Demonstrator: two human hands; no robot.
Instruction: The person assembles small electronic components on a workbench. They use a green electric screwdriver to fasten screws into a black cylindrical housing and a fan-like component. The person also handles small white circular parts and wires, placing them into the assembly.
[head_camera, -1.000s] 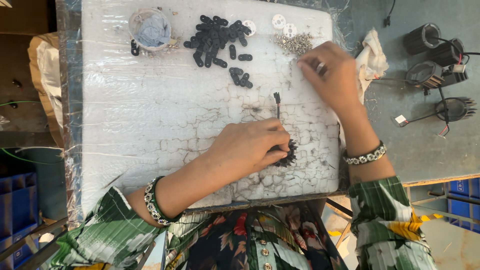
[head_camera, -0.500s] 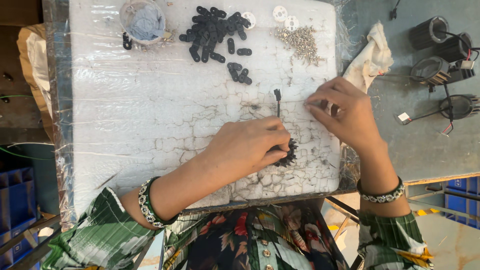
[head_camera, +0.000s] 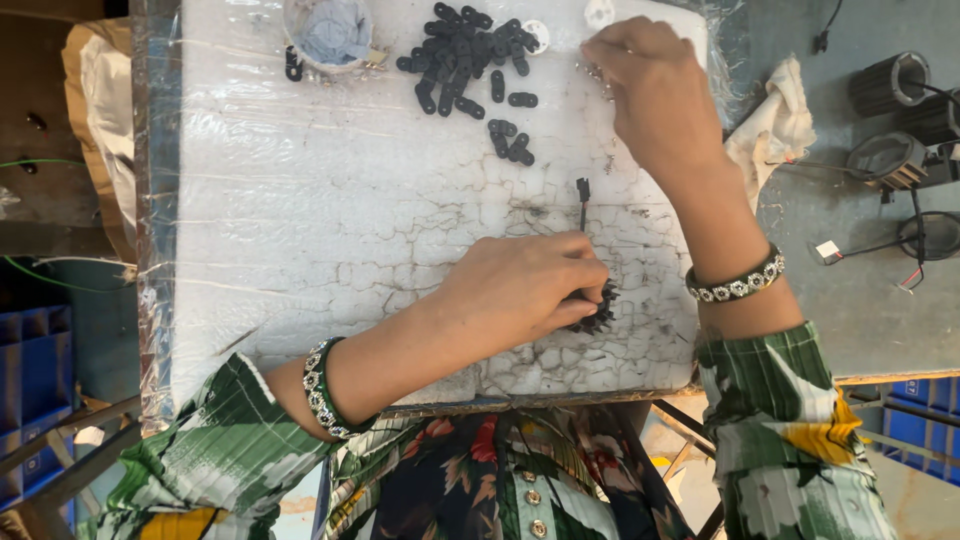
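White foam board (head_camera: 300, 230) is bare across its left and middle, so there is wide passage there. Far edge is crowded: small cup (head_camera: 330, 35) far left, pile of black clips (head_camera: 470, 55) middle, right hand (head_camera: 655, 95) over the far right. Left hand (head_camera: 525, 290) covers the black finned part (head_camera: 597, 312) near right, its thin lead (head_camera: 583, 200) standing just beyond.

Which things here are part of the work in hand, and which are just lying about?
In use: left hand on black finned part; right hand at small metal pieces; black links.
Lying about: white cloth, dark cylinders, small tub.
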